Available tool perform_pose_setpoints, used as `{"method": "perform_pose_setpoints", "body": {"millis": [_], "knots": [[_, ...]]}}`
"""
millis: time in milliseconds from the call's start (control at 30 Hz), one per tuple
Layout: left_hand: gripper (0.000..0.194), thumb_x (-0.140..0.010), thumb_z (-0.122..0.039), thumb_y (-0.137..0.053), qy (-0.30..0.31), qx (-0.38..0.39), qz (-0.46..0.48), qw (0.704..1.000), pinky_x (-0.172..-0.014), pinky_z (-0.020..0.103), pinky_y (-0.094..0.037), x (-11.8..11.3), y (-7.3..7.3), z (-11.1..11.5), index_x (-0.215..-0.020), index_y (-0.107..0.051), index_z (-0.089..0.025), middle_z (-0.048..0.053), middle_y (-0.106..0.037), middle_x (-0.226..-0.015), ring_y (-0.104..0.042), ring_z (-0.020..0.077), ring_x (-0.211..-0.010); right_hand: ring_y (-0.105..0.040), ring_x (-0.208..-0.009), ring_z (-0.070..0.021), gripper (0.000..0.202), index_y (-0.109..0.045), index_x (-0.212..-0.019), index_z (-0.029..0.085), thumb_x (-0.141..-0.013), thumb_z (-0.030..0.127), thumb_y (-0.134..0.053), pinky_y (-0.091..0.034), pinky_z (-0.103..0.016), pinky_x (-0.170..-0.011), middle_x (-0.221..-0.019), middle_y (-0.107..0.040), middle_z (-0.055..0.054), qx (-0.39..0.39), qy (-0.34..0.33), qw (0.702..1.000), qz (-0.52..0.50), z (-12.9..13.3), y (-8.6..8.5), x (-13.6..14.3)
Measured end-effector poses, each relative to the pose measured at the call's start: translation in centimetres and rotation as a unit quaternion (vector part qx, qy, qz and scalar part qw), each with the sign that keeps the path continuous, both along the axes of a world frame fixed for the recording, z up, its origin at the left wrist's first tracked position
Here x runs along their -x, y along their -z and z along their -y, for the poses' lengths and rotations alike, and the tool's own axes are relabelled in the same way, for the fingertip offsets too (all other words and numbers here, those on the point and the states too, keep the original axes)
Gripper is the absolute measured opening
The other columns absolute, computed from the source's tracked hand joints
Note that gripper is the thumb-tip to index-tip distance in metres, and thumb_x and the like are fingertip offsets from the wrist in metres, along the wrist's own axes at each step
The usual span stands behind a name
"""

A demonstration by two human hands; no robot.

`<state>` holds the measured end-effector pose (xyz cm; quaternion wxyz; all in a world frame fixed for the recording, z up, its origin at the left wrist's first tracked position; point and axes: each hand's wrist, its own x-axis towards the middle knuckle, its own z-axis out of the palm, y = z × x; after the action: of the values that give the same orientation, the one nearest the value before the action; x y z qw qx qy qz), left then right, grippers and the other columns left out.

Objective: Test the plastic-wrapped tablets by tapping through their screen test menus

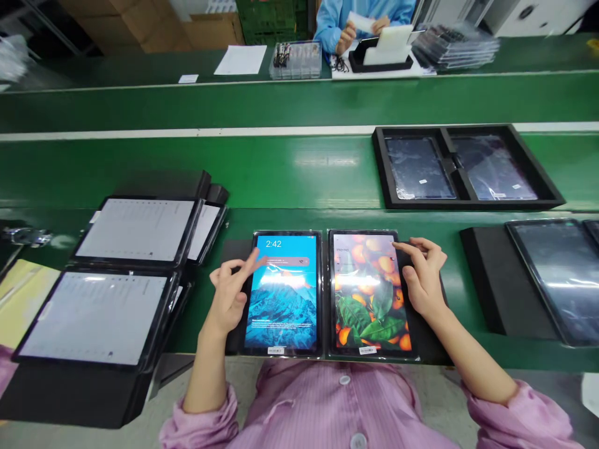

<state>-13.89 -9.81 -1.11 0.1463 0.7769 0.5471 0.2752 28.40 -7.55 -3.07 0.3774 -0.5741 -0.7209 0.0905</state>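
Note:
Side by side at the bench's front edge lie two lit tablets on dark padding. The left tablet [282, 305] shows a blue mountain picture and the time 2:42. Orange fruit and green leaves fill the screen of the right tablet [369, 293]. My left hand [231, 293] is over the left tablet's upper left side, fingers stretched and slightly blurred, holding nothing. At the right tablet's upper right corner is my right hand [423, 277], its index finger reaching to the screen edge and the other fingers loosely bent. Whether that fingertip touches the glass is unclear.
Tablets with pale screens [135, 231] are stacked on black trays at left. A black two-compartment tray [468, 202] holds two dark tablets on the green line. More dark tablets [556, 274] lie at right. Across the line, a person in blue sleeves [330, 28] handles something white.

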Motion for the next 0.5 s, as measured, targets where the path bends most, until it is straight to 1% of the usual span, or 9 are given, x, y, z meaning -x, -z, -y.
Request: {"method": "perform_pose_setpoints", "body": {"millis": [33,67,133,200,267,300,367,433,500], "knots": [[0.1,-0.093,-0.085,-0.002,-0.026,-0.014,0.004,1.0,-0.096,0.053,-0.036,-0.14,0.05,-0.04,-0.164,-0.034,-0.023,0.016,-0.066,-0.141,-0.054,0.0357,-0.115,-0.044,-0.121,-0.037,0.058,-0.064,-0.129,0.024,-0.106,0.062,-0.026,-0.036,-0.059,-0.101,-0.125,-0.047,-0.014,-0.005,0.002,1.0,0.0,0.03,0.01,0.02],[0.101,-0.092,-0.086,-0.002,-0.05,-0.038,0.018,0.998,-0.099,0.054,-0.036,-0.27,0.09,-0.05,-0.165,-0.032,-0.022,0.017,-0.061,-0.148,-0.052,0.0369,-0.123,-0.044,-0.12,-0.037,0.058,-0.063,-0.128,0.024,-0.105,0.063,-0.026,-0.036,-0.059,-0.1,-0.125,-0.047,-0.014,-0.007,0.004,1.0,-0.001,0.04,0.03,0.02],[0.091,-0.099,-0.081,-0.012,-0.099,-0.101,0.07,0.987,-0.101,0.052,-0.041,-0.44,0.13,-0.02,-0.159,-0.043,-0.021,0.018,-0.061,-0.146,-0.056,0.035,-0.125,-0.045,-0.119,-0.0366,0.057,-0.062,-0.128,0.024,-0.105,0.063,-0.028,-0.036,-0.058,-0.099,-0.124,-0.048,-0.014,-0.008,0.01,1.0,-0.003,0.0,0.08,0.02],[0.062,-0.106,-0.065,-0.037,-0.159,-0.169,0.119,0.966,-0.09,0.043,-0.051,-0.5,0.19,0.06,-0.141,-0.063,-0.02,0.015,-0.072,-0.123,-0.067,0.0275,-0.104,-0.047,-0.118,-0.0362,0.054,-0.061,-0.128,0.024,-0.105,0.062,-0.031,-0.036,-0.057,-0.099,-0.123,-0.049,-0.014,-0.008,0.013,1.0,-0.004,-0.07,0.09,0.01],[0.035,-0.106,-0.047,-0.054,-0.21,-0.215,0.124,0.946,-0.07,0.032,-0.053,-0.52,0.27,0.18,-0.113,-0.074,-0.019,0.008,-0.074,-0.092,-0.068,0.0188,-0.075,-0.049,-0.116,-0.0352,0.049,-0.062,-0.125,0.023,-0.105,0.059,-0.035,-0.036,-0.055,-0.098,-0.122,-0.051,-0.014,-0.016,0.017,1.0,-0.007,-0.15,0.02,0.02],[0.033,-0.106,-0.044,-0.054,-0.222,-0.223,0.118,0.942,-0.062,0.028,-0.05,-0.53,0.3,0.25,-0.104,-0.074,-0.018,0.004,-0.07,-0.078,-0.064,0.0158,-0.063,-0.05,-0.115,-0.0345,0.046,-0.063,-0.123,0.023,-0.104,0.057,-0.037,-0.037,-0.054,-0.097,-0.12,-0.052,-0.013,-0.023,0.018,1.0,-0.01,-0.19,-0.04,0.03],[0.049,-0.108,-0.053,-0.044,-0.217,-0.22,0.112,0.944,-0.051,0.026,-0.044,-0.57,0.32,0.4,-0.097,-0.074,-0.016,0.0,-0.06,-0.059,-0.056,0.0135,-0.048,-0.053,-0.11,-0.0326,0.037,-0.064,-0.114,0.022,-0.104,0.051,-0.044,-0.037,-0.051,-0.094,-0.116,-0.056,-0.012,-0.046,0.02,0.999,-0.019,-0.27,-0.22,0.03],[0.068,-0.108,-0.063,-0.028,-0.195,-0.203,0.115,0.952,-0.045,0.025,-0.04,-0.61,0.26,0.48,-0.099,-0.074,-0.014,-0.002,-0.053,-0.051,-0.051,0.0132,-0.041,-0.055,-0.104,-0.0296,0.025,-0.064,-0.099,0.022,-0.103,0.042,-0.049,-0.038,-0.047,-0.091,-0.107,-0.058,-0.009,-0.078,0.016,0.996,-0.03,-0.33,-0.44,-0.01],[0.068,-0.108,-0.063,-0.028,-0.199,-0.196,0.091,0.956,-0.045,0.025,-0.04,-0.62,0.16,0.44,-0.097,-0.073,-0.014,-0.002,-0.053,-0.05,-0.052,0.0133,-0.041,-0.056,-0.094,-0.0264,0.022,-0.058,-0.084,0.022,-0.101,0.035,-0.053,-0.038,-0.043,-0.085,-0.098,-0.059,-0.006,-0.114,0.01,0.993,-0.041,-0.3,-0.66,-0.07]]}}
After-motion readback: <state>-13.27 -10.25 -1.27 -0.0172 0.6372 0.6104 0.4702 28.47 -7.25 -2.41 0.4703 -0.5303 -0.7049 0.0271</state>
